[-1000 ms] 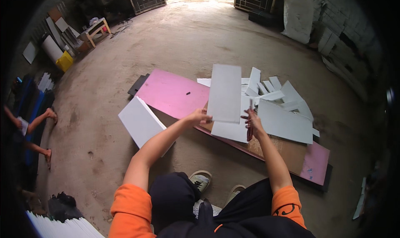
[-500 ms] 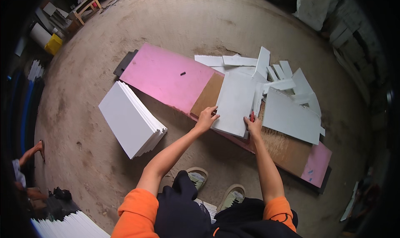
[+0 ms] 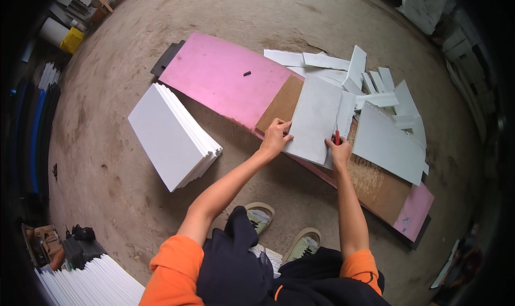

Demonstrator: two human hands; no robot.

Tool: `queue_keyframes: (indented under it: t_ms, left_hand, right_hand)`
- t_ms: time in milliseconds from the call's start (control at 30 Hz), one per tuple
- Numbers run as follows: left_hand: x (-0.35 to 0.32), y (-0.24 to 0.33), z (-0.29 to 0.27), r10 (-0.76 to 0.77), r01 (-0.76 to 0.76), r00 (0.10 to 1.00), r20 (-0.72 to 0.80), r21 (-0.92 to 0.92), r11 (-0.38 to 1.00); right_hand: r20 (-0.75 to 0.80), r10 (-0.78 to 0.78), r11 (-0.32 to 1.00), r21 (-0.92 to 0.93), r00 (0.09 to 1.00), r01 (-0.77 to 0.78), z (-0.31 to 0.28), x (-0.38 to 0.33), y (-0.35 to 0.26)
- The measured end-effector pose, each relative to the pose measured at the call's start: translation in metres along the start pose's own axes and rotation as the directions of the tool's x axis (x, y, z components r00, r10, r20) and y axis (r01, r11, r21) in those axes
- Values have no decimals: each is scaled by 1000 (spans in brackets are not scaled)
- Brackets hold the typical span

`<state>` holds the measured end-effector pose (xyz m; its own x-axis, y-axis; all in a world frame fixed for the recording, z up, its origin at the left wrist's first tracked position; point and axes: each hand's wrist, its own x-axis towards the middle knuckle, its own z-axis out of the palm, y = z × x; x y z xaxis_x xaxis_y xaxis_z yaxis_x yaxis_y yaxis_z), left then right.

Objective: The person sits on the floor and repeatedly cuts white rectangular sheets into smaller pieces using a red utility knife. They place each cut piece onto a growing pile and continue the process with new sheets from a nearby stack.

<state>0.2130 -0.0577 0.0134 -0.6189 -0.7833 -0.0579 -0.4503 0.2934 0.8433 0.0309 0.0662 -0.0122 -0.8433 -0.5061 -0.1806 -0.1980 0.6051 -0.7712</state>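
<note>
A white rectangular panel (image 3: pixel 316 115) lies across the brown strip of a long pink-topped work board (image 3: pixel 220 75). My left hand (image 3: pixel 277 138) is closed on its left edge, thumb on top near the lower corner. At the panel's right edge, my right hand (image 3: pixel 339 149) grips a small red-handled tool (image 3: pixel 337 137), which looks like a utility knife; its tip is too small to make out. Just right of the panel lies a narrow white strip (image 3: pixel 346 113). A larger white piece (image 3: pixel 389 145) rests on the board further right.
White offcuts (image 3: pixel 378 99) are heaped beyond the board's right half. A stack of white panels (image 3: pixel 166 139) stands on the floor to the left. A small black object (image 3: pixel 247 74) lies on the pink surface. More white sheets (image 3: pixel 91 284) are at the lower left.
The view has shifted, so the board and stack sit higher in it. Both hands stay at the panel's edges. Another person's limb at the far left has mostly gone out of view.
</note>
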Motion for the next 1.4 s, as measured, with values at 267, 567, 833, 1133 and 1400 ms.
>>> queue_keyframes:
  t_ms: [267, 567, 833, 1133, 1400]
  left_hand:
    - [4, -9, -2, 6, -3, 997, 76, -40, 999]
    - [4, -15, -1, 19, -15, 997, 77, -46, 999]
    - [1, -19, 1, 1, -2, 998, 68, 26, 1000]
    - [-4, -16, 4, -49, 54, 996, 75, -59, 997]
    - [45, 11, 41, 368, -500, 861, 352, 452, 738]
  right_hand:
    - [-30, 8, 999, -46, 1000, -9, 2, -1, 4]
    - [0, 55, 996, 64, 998, -55, 6, 1, 6]
    - [16, 75, 996, 50, 997, -76, 3, 2, 0]
    - [67, 101, 993, 48, 993, -104, -2, 3, -8]
    - [16, 45, 995, 83, 999, -46, 6, 17, 8]
